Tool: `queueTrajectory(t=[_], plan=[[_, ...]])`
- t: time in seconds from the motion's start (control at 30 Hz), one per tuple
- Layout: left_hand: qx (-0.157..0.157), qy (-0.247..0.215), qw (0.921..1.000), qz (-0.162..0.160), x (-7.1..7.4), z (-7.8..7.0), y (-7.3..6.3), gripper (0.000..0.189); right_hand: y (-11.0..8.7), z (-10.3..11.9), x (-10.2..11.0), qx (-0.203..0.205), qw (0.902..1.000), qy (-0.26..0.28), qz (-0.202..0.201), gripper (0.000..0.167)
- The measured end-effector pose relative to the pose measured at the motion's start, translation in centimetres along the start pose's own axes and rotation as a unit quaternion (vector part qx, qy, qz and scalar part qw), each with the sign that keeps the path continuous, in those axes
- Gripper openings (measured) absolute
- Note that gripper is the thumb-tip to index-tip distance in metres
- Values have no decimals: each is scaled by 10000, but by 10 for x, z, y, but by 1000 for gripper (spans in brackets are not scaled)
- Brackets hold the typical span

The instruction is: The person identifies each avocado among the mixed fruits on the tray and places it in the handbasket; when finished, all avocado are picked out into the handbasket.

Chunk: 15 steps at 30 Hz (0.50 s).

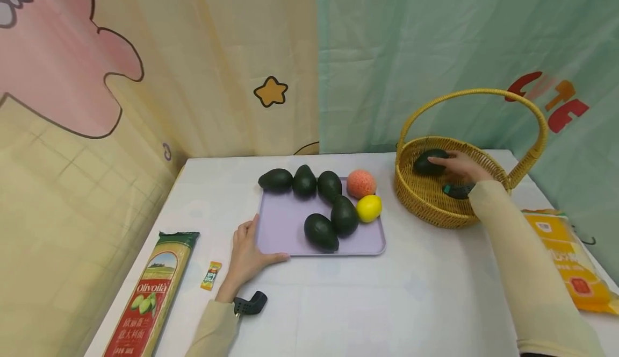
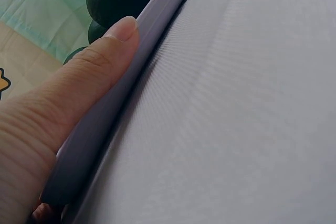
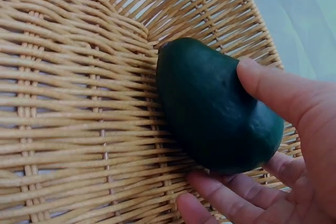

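Note:
My right hand (image 1: 461, 166) is inside the wicker basket (image 1: 418, 198) and holds a dark green avocado (image 3: 210, 108). In the right wrist view the thumb lies on its upper side, the fingers below it, and the avocado rests against the weave. My left hand (image 1: 249, 255) grips the near-left corner of a pale purple tray (image 1: 285, 222), thumb along the front rim and fingers along the left side. Several avocados (image 1: 321, 232) lie on the tray, some along its back edge. A pinkish-orange round fruit (image 1: 361, 184) and a yellow lemon (image 1: 369, 208) sit at its right side.
At the left lies a long pasta packet (image 1: 150, 298), with a small yellow wrapped sweet (image 1: 210, 276) nearer the tray. An orange-yellow bag (image 1: 568, 260) is at the right, beyond my right forearm. The basket's tall handle (image 1: 476, 92) arches over it. Curtains hang behind the white table (image 1: 387, 303).

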<state>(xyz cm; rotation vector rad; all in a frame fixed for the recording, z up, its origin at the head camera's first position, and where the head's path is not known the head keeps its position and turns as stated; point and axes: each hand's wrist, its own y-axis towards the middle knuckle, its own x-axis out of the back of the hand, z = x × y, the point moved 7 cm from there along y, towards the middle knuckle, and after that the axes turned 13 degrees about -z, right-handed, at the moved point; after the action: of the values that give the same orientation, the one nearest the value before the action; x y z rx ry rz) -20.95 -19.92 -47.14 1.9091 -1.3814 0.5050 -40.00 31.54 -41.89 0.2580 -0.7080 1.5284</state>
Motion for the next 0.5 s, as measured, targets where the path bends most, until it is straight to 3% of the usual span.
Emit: queueTrajectory(t=[0.27,0.5], plan=[[81,24,10000,-33,2,0,0,129,-2,-4,-1,-54,9995,-83,284,105],[18,-53,9999,-131,2,-5,1,127,-7,-1,3,4,9995,-147,265,104]])
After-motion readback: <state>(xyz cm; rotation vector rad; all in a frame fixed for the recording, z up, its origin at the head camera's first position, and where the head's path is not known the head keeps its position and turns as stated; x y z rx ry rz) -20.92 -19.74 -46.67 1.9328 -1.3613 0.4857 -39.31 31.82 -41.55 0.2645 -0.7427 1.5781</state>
